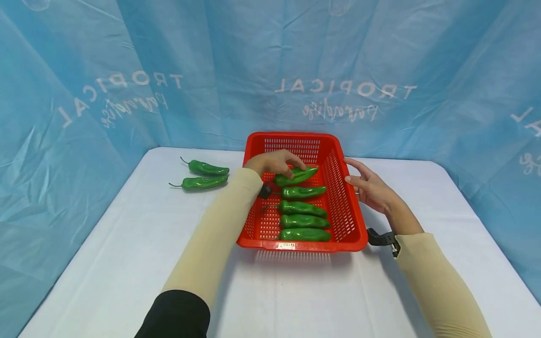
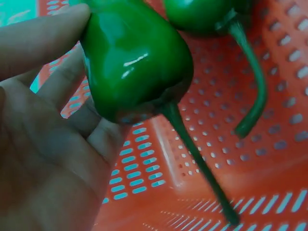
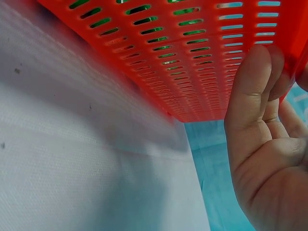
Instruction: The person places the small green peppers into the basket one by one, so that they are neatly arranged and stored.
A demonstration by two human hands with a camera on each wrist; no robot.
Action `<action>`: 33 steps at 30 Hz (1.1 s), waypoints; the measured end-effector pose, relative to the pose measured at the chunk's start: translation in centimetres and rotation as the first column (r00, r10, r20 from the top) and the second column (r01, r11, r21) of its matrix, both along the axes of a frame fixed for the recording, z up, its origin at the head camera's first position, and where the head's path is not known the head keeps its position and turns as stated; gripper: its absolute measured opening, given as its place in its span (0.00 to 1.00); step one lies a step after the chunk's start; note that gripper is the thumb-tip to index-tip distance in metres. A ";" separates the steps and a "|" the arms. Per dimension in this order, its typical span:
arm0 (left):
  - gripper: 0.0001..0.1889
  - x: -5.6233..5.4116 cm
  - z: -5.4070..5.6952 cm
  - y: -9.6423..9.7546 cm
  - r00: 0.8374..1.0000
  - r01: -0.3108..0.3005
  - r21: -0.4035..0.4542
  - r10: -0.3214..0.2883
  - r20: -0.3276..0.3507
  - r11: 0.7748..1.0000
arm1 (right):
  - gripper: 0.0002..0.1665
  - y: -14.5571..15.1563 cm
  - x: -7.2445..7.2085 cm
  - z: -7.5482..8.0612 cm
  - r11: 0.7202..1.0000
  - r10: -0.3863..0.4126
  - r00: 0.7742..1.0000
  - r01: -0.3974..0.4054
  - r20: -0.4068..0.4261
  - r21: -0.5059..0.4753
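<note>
My left hand (image 1: 276,162) reaches into the red plastic basket (image 1: 357,220) near its far side. Thumb and fingers hold a glossy green chili pepper (image 2: 139,62), its long stem pointing down in the left wrist view. Close beside it lies another green pepper (image 2: 207,14) with a curved stem. Several more green peppers (image 1: 305,221) lie in a column on the basket floor, tips to the right. At the right rim, my right hand (image 1: 372,190) grips the basket, its fingers against the slotted outer wall in the right wrist view.
Two green peppers, one (image 1: 207,168) behind the other (image 1: 204,182), lie on the white table (image 1: 127,263) left of the basket. Blue printed sheeting (image 1: 236,70) hangs behind and at both sides. A black strap (image 1: 380,237) circles the right wrist.
</note>
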State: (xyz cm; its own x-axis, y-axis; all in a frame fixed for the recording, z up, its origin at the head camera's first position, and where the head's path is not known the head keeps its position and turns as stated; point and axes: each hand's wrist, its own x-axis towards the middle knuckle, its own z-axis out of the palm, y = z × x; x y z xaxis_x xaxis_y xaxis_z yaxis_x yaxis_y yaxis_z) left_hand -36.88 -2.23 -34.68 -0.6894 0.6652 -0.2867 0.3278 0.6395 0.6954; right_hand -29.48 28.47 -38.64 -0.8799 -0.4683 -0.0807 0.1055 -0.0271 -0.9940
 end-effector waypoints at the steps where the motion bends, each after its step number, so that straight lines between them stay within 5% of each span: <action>1: 0.22 0.0 -0.1 0.1 1.000 0.008 -0.013 -0.008 -0.005 1.000 | 0.40 0.0 0.0 0.0 1.000 -0.001 1.000 0.001 0.000 0.001; 24: 0.20 0.4 -1.4 1.3 1.000 0.016 -0.110 -0.016 0.000 0.994 | 0.40 -0.1 0.0 -0.1 0.999 -0.034 0.999 0.033 0.024 0.030; 33: 0.19 0.7 -1.5 1.8 1.000 -0.028 -0.110 0.029 0.011 0.994 | 0.40 -0.1 0.1 0.1 0.999 -0.032 0.999 0.031 0.014 0.030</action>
State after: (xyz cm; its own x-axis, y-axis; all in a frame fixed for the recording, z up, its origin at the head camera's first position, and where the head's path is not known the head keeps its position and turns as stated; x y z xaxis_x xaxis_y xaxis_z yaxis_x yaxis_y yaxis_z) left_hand -36.19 -0.46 -36.16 -0.7036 0.6094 -0.3655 0.3005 0.7212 0.6242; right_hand -29.35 28.38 -38.53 -0.8928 -0.4375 -0.1071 0.1195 -0.0008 -0.9928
